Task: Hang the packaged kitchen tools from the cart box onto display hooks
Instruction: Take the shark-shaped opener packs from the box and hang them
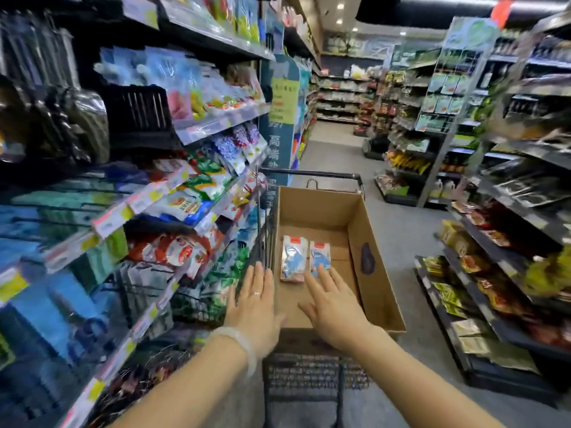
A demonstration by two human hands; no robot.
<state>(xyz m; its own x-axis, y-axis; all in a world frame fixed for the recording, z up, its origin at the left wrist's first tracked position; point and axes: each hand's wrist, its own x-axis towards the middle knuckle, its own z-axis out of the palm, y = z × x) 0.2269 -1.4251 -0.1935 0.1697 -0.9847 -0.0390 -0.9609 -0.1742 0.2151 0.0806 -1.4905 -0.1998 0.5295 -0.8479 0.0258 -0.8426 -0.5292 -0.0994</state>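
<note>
Packaged kitchen tools, two stacks of them, lie flat on the floor of the cardboard box (374, 251) that sits in the wire shopping cart (312, 375): the left stack (292, 257) and the right stack (319, 253) rest side by side, touching or nearly so, toward the box's left wall. Each pack shows a blue item behind clear film under a red header; the exact tool is too blurred to tell.

Both hands reach forward over the near end of the box with fingers straight and spread, holding nothing. The left hand (255, 307), with a ring on one finger and a pale bangle at the wrist, hovers over the box's left wall and the cart's mesh side. The right hand (332, 307) is inside the box, its fingertips (323, 270) over the near edge of the right stack; whether they touch it I cannot tell.

Shelves (185, 186) of hanging packaged goods run along the left of the aisle, just beside the cart.
</note>
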